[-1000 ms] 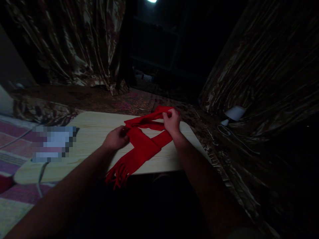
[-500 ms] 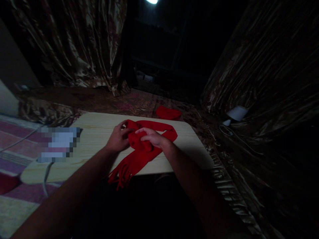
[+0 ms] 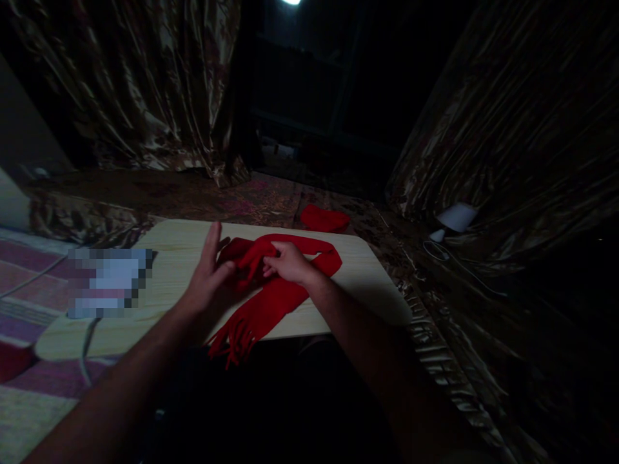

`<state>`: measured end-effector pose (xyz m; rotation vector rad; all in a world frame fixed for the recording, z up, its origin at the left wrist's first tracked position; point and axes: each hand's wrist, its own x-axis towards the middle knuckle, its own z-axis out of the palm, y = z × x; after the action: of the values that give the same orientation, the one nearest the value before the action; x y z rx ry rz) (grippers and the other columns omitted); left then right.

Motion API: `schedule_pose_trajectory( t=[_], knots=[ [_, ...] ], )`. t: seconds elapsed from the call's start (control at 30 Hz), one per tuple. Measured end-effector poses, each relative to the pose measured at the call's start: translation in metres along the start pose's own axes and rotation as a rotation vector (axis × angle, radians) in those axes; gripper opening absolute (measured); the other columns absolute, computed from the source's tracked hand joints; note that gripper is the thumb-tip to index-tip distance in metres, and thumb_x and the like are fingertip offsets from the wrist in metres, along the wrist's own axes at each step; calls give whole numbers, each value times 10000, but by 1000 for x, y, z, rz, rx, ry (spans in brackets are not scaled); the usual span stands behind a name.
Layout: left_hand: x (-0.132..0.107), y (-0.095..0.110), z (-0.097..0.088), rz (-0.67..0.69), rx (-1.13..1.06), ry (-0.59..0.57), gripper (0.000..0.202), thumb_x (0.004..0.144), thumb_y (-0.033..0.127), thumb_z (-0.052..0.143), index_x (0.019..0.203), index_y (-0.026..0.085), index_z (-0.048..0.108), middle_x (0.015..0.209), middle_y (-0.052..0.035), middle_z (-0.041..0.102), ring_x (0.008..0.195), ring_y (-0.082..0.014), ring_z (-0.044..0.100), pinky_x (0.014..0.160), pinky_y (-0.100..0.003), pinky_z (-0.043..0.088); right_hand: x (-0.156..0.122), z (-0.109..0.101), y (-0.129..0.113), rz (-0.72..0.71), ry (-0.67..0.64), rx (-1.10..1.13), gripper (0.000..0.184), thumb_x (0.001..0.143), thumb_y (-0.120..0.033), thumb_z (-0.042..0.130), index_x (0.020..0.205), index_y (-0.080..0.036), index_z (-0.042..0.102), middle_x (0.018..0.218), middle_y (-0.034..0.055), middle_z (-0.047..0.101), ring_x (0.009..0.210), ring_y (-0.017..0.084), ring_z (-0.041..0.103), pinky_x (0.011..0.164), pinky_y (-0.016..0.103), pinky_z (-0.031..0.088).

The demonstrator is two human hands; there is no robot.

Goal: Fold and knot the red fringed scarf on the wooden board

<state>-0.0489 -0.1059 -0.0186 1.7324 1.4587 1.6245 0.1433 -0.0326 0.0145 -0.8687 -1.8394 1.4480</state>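
A red scarf (image 3: 280, 307) lies in a loop across the pale wooden table (image 3: 367, 283), its fringed end hanging over the near edge. My right hand (image 3: 289, 263) is closed on a bunched part of the scarf, thumb and fingers pinching the cloth near the middle of the loop. At the loop's left side my left hand (image 3: 209, 267) is open, index finger stretched upward and thumb apart. Its other fingers are partly hidden, close to the red cloth; whether they touch it I cannot tell.
Another red cloth item (image 3: 324, 219) lies beyond the table's far edge. On the left stands a blurred-out device (image 3: 111, 283) with a white cable. A small white lamp (image 3: 457, 218) sits to the right. Patterned curtains (image 3: 193, 96) flank a dark window.
My left hand has drawn back to the left and its fingers have spread off the cloth. My right hand has turned slightly, and the bunched scarf part has spread leftward.
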Motion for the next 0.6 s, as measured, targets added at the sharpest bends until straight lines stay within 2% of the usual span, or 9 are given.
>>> schedule_pose_trajectory(
  t=[0.07,0.17,0.23,0.3,0.4,0.47,0.5,0.53,0.6],
  knots=[
    [-8,13,2,117,152,-130,950,743,437,699,1595,253,322,1685,-99,253,1500,-348,332,1143,-486,418,-5,8,-3,-32,-111,30,273,803,-54,575,1006,-192,695,774,-25,693,744,126,681,715,253,585],
    [-15,20,4,85,215,-178,636,778,328,628,1403,220,592,1459,-101,583,1333,-301,548,1121,-451,446,-21,11,-3,-95,-129,-85,396,774,-6,525,1073,-186,713,962,31,739,891,151,704,813,287,579],
    [-14,20,1,-73,186,-73,444,761,256,567,1175,198,715,1164,-80,739,1089,-265,680,1011,-423,528,-39,6,-3,-144,-70,-270,417,775,-11,517,1100,-176,720,1055,68,737,955,171,700,862,318,568],
    [-9,22,-6,-266,81,109,325,718,238,576,996,178,732,954,-63,760,891,-240,707,873,-404,583,-60,-2,-4,-197,-99,-537,441,763,-40,566,1147,-188,723,1142,84,723,1039,201,680,948,361,539],
    [2,32,-22,-479,-224,374,270,647,250,654,902,165,682,818,-32,736,757,-210,703,727,-369,608,-88,-15,-8,-242,-209,-850,610,725,-102,673,1320,-237,660,1382,99,624,1272,267,574,1109,429,433],
    [9,43,-36,-505,-389,483,323,603,245,686,920,185,658,825,-8,739,817,-220,721,754,-379,622,-101,-19,-9,-255,-195,-949,747,720,-148,712,1442,-270,563,1552,102,473,1422,305,433,1178,479,349],
    [11,47,-43,-483,-421,489,347,609,253,686,952,211,658,851,2,746,881,-231,727,794,-397,627,-104,-21,-8,-262,-174,-971,800,723,-172,724,1488,-276,513,1607,103,397,1471,315,362,1196,497,317],
    [13,51,-50,-441,-407,448,351,652,291,677,1001,248,667,891,4,753,953,-247,726,831,-423,628,-106,-21,-7,-267,-151,-979,841,725,-194,732,1521,-271,469,1639,108,339,1499,318,312,1207,503,298],
    [14,56,-65,-286,-208,356,347,759,408,615,1088,315,677,913,-12,756,1033,-282,714,847,-482,633,-106,-22,-3,-262,-121,-966,895,726,-235,743,1557,-235,410,1660,130,288,1505,317,301,1211,485,300]
  ],
)
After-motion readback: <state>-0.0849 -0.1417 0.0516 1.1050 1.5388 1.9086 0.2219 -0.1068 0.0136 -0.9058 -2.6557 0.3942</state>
